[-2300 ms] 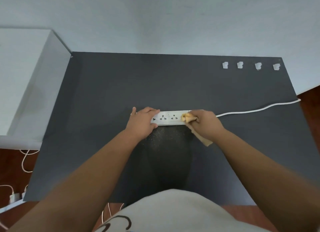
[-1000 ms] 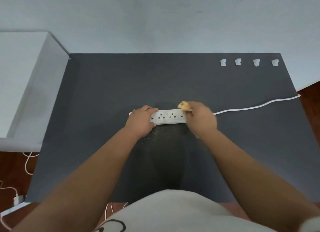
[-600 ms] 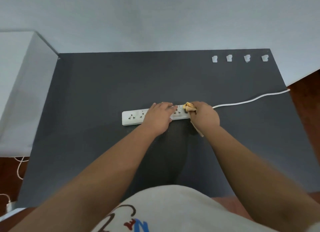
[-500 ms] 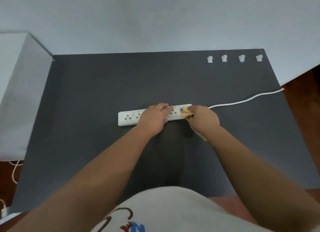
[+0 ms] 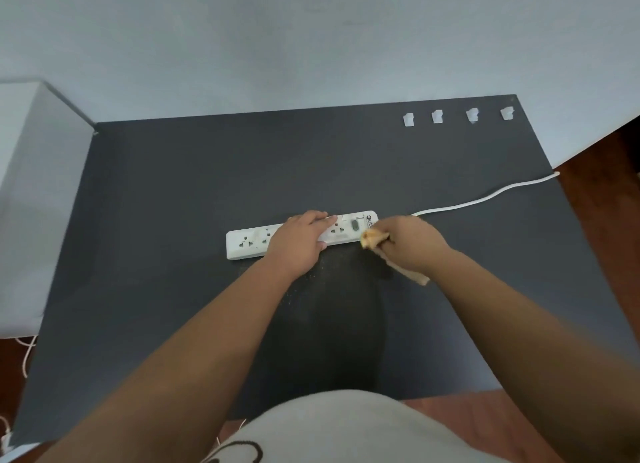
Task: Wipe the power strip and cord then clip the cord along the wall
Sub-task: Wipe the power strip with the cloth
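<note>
A white power strip (image 5: 247, 243) lies flat in the middle of the dark table (image 5: 173, 192). My left hand (image 5: 298, 242) presses down on its middle, palm flat, covering several sockets. My right hand (image 5: 410, 244) is closed around a crumpled yellowish cloth (image 5: 372, 238) at the strip's right end, beside the switch; a tail of the cloth (image 5: 415, 278) hangs out behind the hand. The white cord (image 5: 485, 199) runs from that end to the table's right edge. Several white cord clips (image 5: 437, 117) stand in a row at the table's far right, against the wall.
A pale wall (image 5: 311, 40) rises behind the table. A white cabinet (image 5: 31, 192) stands against the table's left side. Loose white cables (image 5: 26, 355) lie on the brown floor at the lower left. Fine crumbs speckle the table (image 5: 311, 282) in front of the strip.
My left hand shifted from the strip's left end to its middle, baring the left sockets. My right hand with the cloth slid right, off the strip's top to its right end.
</note>
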Demonstrator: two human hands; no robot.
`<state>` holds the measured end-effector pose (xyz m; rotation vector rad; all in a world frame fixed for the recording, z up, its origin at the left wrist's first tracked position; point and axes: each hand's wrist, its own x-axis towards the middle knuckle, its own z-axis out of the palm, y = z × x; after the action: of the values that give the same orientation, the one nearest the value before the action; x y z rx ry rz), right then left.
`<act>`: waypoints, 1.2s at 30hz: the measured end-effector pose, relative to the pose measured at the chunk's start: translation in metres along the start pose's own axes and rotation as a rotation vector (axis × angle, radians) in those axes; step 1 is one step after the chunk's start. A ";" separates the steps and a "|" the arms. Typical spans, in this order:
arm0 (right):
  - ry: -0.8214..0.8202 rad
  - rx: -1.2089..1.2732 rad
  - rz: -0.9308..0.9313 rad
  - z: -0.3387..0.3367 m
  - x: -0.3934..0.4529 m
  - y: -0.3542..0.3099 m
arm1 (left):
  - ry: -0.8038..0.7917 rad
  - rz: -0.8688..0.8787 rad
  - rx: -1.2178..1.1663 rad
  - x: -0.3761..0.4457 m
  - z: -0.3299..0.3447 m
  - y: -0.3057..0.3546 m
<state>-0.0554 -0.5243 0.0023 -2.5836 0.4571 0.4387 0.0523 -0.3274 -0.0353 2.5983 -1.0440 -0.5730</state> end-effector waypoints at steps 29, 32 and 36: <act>0.236 0.205 -0.083 0.037 -0.014 -0.001 | 0.001 -0.060 -0.070 -0.002 -0.002 0.004; 0.359 0.175 0.133 0.033 -0.013 0.013 | -0.006 -0.067 -0.081 -0.003 -0.001 0.006; 0.316 0.204 0.168 0.050 -0.019 0.003 | 0.004 -0.071 -0.086 -0.004 -0.002 0.005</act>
<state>-0.0850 -0.4974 -0.0334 -2.4296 0.7888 0.0317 0.0480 -0.3280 -0.0303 2.5688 -0.9086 -0.6158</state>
